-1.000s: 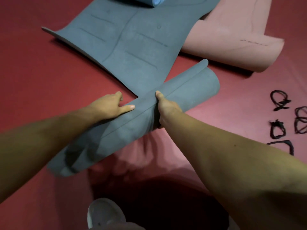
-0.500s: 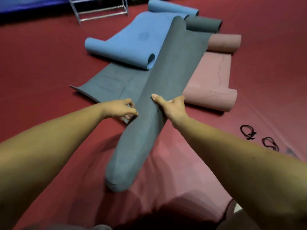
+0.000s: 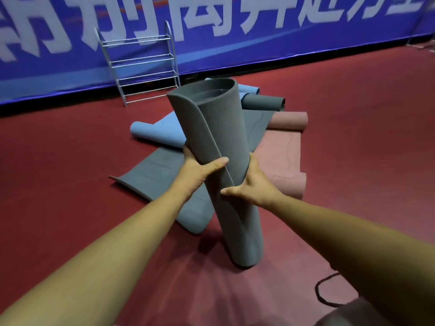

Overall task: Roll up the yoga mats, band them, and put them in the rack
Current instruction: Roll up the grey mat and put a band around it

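Black band loop (image 3: 329, 290) on red floor (image 3: 70, 172), lower right. Rolled grey foam mat (image 3: 226, 128), loose cylinder, outer flap free, now stood on end, no longer slanted low. Left hand (image 3: 197, 171), right hand (image 3: 253, 184) grip its middle. Behind: flat grey mat (image 3: 160, 175), pink mat (image 3: 284, 156), blue mat (image 3: 160, 131). Tiered wire rack (image 3: 143, 64) by wall.

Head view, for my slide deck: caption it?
Left hand and right hand grip a rolled grey mat on end on the floor; rack behind.
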`<state>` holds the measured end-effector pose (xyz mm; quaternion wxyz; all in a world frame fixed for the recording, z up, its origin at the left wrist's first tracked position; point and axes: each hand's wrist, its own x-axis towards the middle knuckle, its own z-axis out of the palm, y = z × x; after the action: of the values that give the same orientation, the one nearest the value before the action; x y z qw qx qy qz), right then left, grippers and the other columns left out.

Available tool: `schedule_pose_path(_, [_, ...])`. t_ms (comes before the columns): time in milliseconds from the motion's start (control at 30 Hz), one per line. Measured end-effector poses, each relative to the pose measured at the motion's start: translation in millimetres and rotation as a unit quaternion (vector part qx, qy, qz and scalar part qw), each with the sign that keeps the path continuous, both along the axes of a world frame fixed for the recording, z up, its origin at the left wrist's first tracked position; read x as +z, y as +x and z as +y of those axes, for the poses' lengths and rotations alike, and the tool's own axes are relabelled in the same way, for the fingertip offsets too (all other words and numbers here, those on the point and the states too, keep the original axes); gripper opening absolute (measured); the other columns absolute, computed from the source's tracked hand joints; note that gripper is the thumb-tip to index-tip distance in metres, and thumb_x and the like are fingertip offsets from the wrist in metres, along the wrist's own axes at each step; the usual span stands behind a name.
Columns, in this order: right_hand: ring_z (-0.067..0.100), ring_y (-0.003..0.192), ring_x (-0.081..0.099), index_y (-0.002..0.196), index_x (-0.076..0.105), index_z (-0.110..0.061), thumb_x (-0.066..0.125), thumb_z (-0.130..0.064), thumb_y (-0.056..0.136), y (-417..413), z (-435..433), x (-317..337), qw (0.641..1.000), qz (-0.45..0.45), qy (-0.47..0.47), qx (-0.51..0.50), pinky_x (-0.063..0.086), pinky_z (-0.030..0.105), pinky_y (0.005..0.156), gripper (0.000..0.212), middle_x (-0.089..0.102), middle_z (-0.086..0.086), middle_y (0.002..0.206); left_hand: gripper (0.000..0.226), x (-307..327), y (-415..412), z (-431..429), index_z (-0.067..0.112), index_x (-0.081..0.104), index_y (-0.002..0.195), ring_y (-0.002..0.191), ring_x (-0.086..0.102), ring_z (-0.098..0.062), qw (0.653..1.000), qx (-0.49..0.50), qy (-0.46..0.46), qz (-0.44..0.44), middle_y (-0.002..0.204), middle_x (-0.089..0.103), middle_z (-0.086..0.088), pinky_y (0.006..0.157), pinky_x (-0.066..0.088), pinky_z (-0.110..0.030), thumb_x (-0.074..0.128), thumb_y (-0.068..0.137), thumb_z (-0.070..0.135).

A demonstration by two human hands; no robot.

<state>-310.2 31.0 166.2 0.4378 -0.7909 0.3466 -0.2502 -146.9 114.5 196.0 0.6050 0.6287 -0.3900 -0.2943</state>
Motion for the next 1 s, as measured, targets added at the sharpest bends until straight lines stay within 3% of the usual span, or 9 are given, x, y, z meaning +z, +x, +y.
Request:
schedule_pose_path(167, [0.014,0.129,0.049,0.144,0.026,-0.019,0.09,-0.055,0.044,-19,-15,11,0.995,0.043,0.08,0.047,0.044,0.039,0.109,0.124,0.045,-0.001,0.141,0.108,-4,-19,-8,0.022,0.03,0.139,0.11,0.06,0.003,0.999,0.019,0.005,-0.025,0.123,0.058,0.016,0.095,0.052,-0.028,0.088,0.051,0.046])
schedule_pose_path(333, [0.013,0.122,0.055,0.128,0.057,-0.034,0.056,-0.077,0.075,-37,-31,86,0.978,-0.043,0.205,0.014,0.04,0.042,0.108,0.068,0.061,-0.014,0.129,0.112,-2,-28,-17,0.03,0.027,0.142,0.117,0.057,-0.001,0.999,-0.02,0.015,-0.046,0.127,0.057,0.018,0.099,0.05,-0.031,0.09,0.052,0.048])
schedule_pose_path(433, [0.015,0.121,0.055,0.131,0.051,-0.037,0.036,-0.074,0.092,-34,-35,138,0.973,-0.13,0.174,-0.074,0.043,0.044,0.106,0.056,0.058,-0.01,0.131,0.115,1,-50,-27,0.033,0.023,0.145,0.122,0.053,-0.003,0.995,-0.051,0.011,-0.084,0.132,0.051,0.02,0.106,0.045,-0.034,0.089,0.052,0.05])
schedule_pose_path(533, [0.02,0.118,0.057,0.133,0.05,-0.03,0.037,-0.085,0.082,-46,-48,170,0.98,-0.1,0.094,-0.145,0.046,0.046,0.105,0.076,0.059,-0.003,0.13,0.117,5,-71,-36,0.034,0.018,0.147,0.127,0.048,-0.005,0.989,-0.082,0.001,-0.121,0.138,0.045,0.017,0.109,0.042,-0.034,0.088,0.055,0.052])
schedule_pose_path(667, [0.019,0.064,0.044,0.072,0.049,-0.007,0.046,-0.073,0.09,-72,-76,194,0.977,0.075,-0.1,-0.175,0.039,0.032,0.064,0.069,0.044,0.004,0.069,0.111,6,-89,-48,0.036,0.018,0.144,0.125,0.048,-0.007,0.985,-0.098,0.0,-0.144,0.139,0.044,0.014,0.107,0.043,-0.031,0.088,0.059,0.049])
schedule_pose_path(733, [0.02,0.06,0.039,0.065,0.042,-0.012,0.044,-0.072,0.091,-76,-77,213,0.964,0.157,-0.14,-0.162,0.033,0.033,0.065,0.066,0.039,0.007,0.065,0.112,6,-100,-53,0.036,0.016,0.144,0.127,0.047,-0.008,0.984,-0.096,-0.003,-0.152,0.141,0.041,0.012,0.106,0.042,-0.03,0.088,0.059,0.05])
schedule_pose_path(833, [0.031,0.107,0.059,0.118,0.062,-0.002,0.03,-0.082,0.088,-77,-70,224,0.961,0.218,-0.105,-0.133,0.041,0.037,0.087,0.091,0.061,0.02,0.121,0.117,6,-112,-63,0.035,0.015,0.145,0.129,0.045,-0.012,0.982,-0.09,0.003,-0.167,0.145,0.037,0.007,0.108,0.042,-0.036,0.085,0.054,0.059])
schedule_pose_path(900, [0.037,0.14,0.04,0.152,0.033,-0.002,0.026,-0.085,0.086,-74,-66,226,0.961,0.246,-0.072,-0.108,0.033,0.044,0.109,0.106,0.037,0.019,0.156,0.12,6,-117,-66,0.033,0.014,0.147,0.131,0.043,-0.012,0.981,-0.09,0.006,-0.171,0.147,0.035,0.005,0.11,0.041,-0.036,0.084,0.054,0.06])
schedule_pose_path(1000, [0.032,0.15,0.024,0.159,0.012,-0.011,0.027,-0.084,0.086,-71,-64,231,0.964,0.254,-0.042,-0.064,0.02,0.046,0.118,0.104,0.016,0.01,0.166,0.123,2,-120,-66,0.032,0.013,0.148,0.133,0.042,-0.012,0.981,-0.08,0.007,-0.175,0.148,0.034,0.004,0.112,0.04,-0.038,0.083,0.052,0.065])
